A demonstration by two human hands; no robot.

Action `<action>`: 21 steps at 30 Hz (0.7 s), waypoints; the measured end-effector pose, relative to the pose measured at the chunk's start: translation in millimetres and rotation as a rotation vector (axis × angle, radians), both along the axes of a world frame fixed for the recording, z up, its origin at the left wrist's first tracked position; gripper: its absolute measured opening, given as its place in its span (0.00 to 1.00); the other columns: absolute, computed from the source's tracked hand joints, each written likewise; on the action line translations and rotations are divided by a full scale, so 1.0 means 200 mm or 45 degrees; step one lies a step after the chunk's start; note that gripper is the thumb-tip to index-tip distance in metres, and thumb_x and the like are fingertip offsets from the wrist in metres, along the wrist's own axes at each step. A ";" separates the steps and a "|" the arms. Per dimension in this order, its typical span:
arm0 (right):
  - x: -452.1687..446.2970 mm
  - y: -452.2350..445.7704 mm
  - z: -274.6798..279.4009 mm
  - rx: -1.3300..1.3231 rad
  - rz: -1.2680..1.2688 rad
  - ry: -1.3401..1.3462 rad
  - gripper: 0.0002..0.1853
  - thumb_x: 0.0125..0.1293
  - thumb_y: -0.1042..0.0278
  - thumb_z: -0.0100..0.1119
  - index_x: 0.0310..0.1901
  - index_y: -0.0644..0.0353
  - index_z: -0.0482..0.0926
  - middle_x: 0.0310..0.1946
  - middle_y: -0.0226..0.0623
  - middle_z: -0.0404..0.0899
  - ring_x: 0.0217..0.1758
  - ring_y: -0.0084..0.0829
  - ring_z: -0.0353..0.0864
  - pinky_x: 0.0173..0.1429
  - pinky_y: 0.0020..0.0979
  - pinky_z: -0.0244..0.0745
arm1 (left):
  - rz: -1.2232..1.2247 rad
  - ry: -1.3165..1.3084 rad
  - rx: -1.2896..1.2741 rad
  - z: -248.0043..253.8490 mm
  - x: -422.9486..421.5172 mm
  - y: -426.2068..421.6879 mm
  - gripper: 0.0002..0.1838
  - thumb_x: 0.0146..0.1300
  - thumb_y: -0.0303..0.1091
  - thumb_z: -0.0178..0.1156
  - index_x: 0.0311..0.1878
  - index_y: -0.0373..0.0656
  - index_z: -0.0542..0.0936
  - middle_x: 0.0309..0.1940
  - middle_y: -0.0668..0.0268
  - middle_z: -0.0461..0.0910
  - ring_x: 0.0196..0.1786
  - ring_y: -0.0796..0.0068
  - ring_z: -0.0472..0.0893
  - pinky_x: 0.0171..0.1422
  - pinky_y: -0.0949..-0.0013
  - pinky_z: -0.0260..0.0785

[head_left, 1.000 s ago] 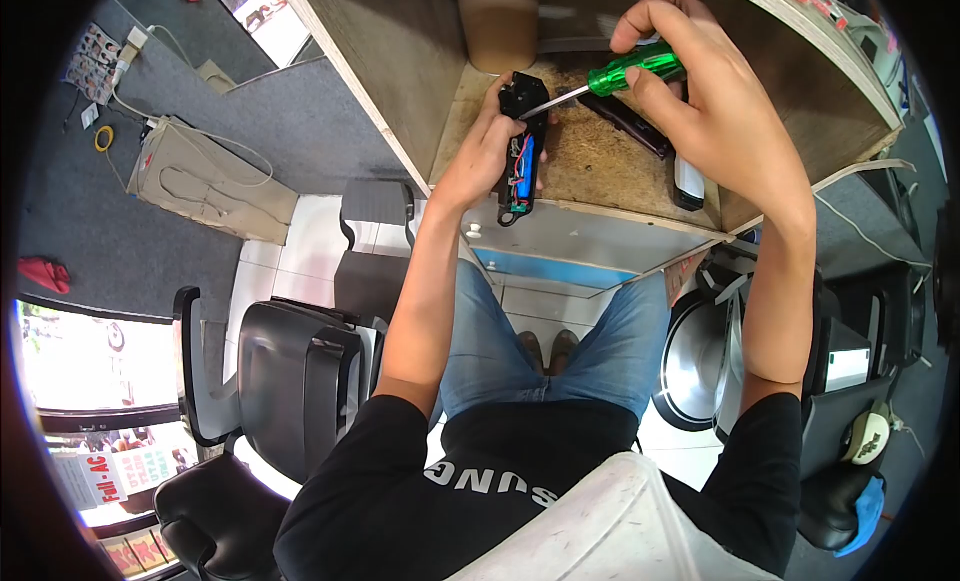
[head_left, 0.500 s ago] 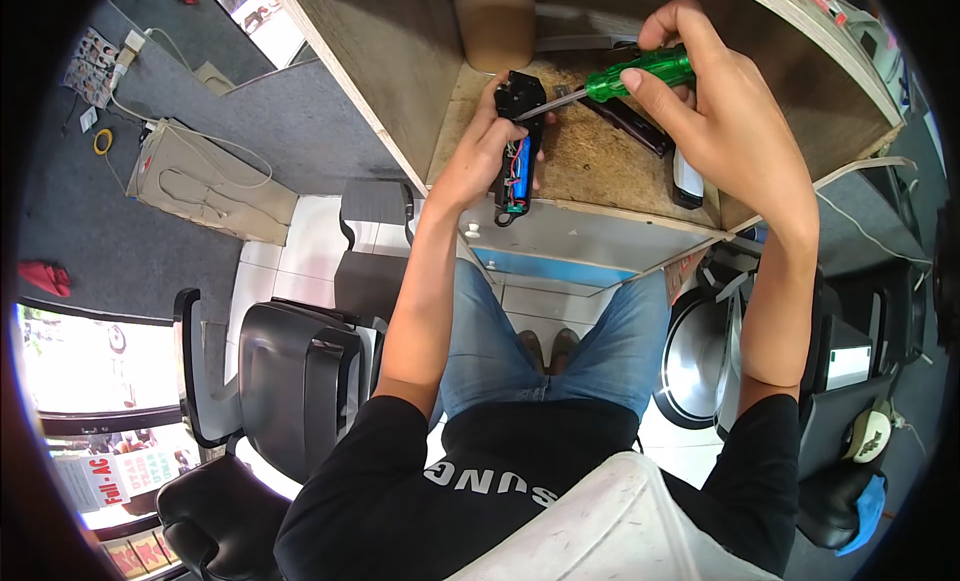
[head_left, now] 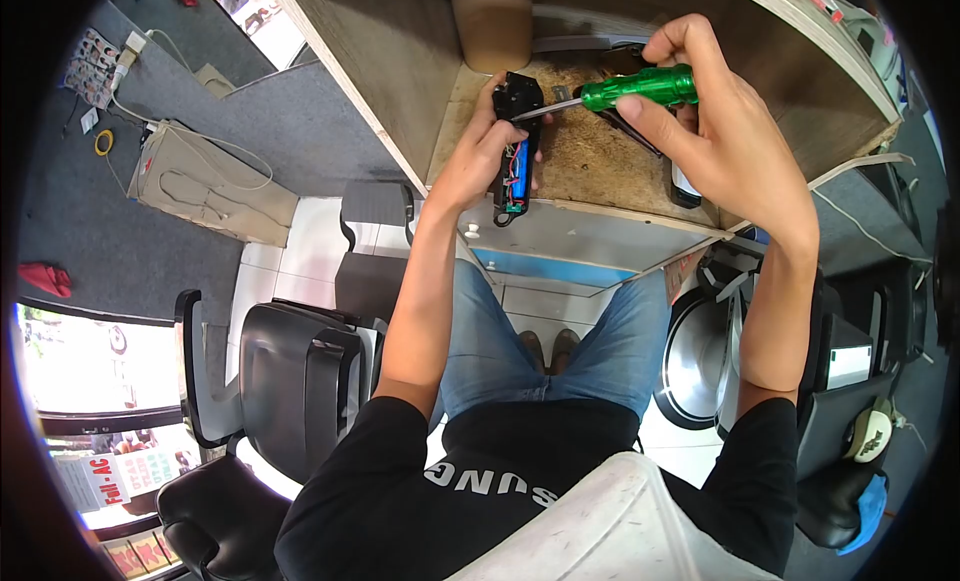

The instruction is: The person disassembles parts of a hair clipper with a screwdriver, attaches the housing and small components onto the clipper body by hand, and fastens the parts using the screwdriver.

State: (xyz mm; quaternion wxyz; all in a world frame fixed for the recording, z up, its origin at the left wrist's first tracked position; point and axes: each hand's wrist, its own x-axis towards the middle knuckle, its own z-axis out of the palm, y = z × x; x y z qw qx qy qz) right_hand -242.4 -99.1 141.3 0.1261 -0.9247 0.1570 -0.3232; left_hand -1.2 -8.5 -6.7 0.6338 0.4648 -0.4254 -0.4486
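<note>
My left hand is closed around an opened black hair clipper, held upright over the shelf's front edge. Its casing is off along the lower part, baring a blue battery and thin wires. In my right hand is a screwdriver with a clear green handle, thumb below and fingers above. The metal shaft points left, and its tip meets the clipper's upper body near my left fingertips. Whether the tip sits in a screw is too small to tell.
Behind the screwdriver, a dark casing piece lies on the worn wooden shelf. A black-and-white device stands at the shelf's right, partly under my right hand. A brown cylinder is at the back. Black chairs stand left.
The screwdriver's handle has dropped slightly and now lies closer to level, with my right-hand fingers shifting along with it. My left hand and the clipper stay nearly still.
</note>
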 end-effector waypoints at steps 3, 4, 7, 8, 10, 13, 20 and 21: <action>-0.02 -0.03 0.01 -0.007 -0.029 0.092 0.21 0.78 0.54 0.68 0.54 0.60 0.71 0.29 0.38 0.79 0.25 0.30 0.74 0.32 0.34 0.67 | 0.003 -0.017 0.010 0.00 0.00 0.00 0.46 0.68 0.26 0.49 0.89 0.49 0.45 0.61 0.49 0.81 0.43 0.62 0.85 0.36 0.59 0.89; -0.01 -0.04 0.00 -0.038 -0.101 0.107 0.20 0.78 0.55 0.69 0.54 0.61 0.71 0.29 0.38 0.80 0.25 0.30 0.74 0.32 0.33 0.68 | 0.006 -0.006 0.015 0.01 -0.01 0.00 0.46 0.68 0.26 0.49 0.89 0.49 0.45 0.61 0.48 0.81 0.43 0.62 0.85 0.36 0.59 0.89; 0.01 -0.01 -0.02 0.012 -0.083 -0.035 0.19 0.78 0.57 0.69 0.52 0.61 0.72 0.29 0.39 0.81 0.25 0.29 0.75 0.33 0.33 0.68 | 0.003 0.017 0.018 0.01 -0.01 0.00 0.47 0.68 0.27 0.49 0.89 0.50 0.45 0.61 0.48 0.81 0.43 0.62 0.85 0.36 0.59 0.89; 0.01 0.00 -0.02 0.035 -0.046 -0.054 0.19 0.78 0.57 0.69 0.52 0.61 0.72 0.29 0.39 0.81 0.25 0.29 0.75 0.33 0.33 0.68 | 0.001 0.024 0.017 0.00 0.00 0.00 0.47 0.68 0.27 0.49 0.89 0.50 0.45 0.61 0.48 0.81 0.43 0.62 0.85 0.36 0.59 0.89; 0.00 -0.01 -0.02 0.059 0.016 -0.034 0.18 0.78 0.58 0.69 0.51 0.61 0.73 0.28 0.39 0.80 0.25 0.29 0.74 0.33 0.32 0.68 | 0.010 0.010 0.033 0.02 -0.01 0.01 0.47 0.68 0.27 0.49 0.89 0.49 0.45 0.61 0.48 0.81 0.43 0.62 0.85 0.36 0.59 0.89; 0.01 0.01 -0.02 0.004 -0.068 -0.010 0.17 0.78 0.58 0.69 0.51 0.61 0.73 0.27 0.39 0.79 0.25 0.28 0.73 0.33 0.32 0.68 | -0.006 0.017 0.016 0.01 -0.01 0.00 0.47 0.68 0.27 0.50 0.89 0.49 0.45 0.61 0.49 0.81 0.44 0.62 0.85 0.35 0.59 0.89; 0.00 0.01 -0.01 -0.051 -0.212 0.098 0.17 0.79 0.58 0.68 0.53 0.60 0.73 0.28 0.40 0.80 0.28 0.27 0.78 0.34 0.33 0.70 | -0.022 -0.052 -0.023 0.00 0.00 0.00 0.51 0.65 0.22 0.55 0.89 0.46 0.43 0.60 0.51 0.82 0.44 0.65 0.85 0.35 0.62 0.88; 0.01 0.02 -0.02 -0.015 -0.159 0.020 0.17 0.79 0.58 0.68 0.53 0.60 0.73 0.28 0.41 0.80 0.28 0.27 0.78 0.34 0.33 0.70 | -0.020 -0.057 -0.028 0.00 0.00 0.00 0.51 0.65 0.21 0.56 0.89 0.45 0.43 0.59 0.51 0.82 0.44 0.65 0.85 0.35 0.63 0.88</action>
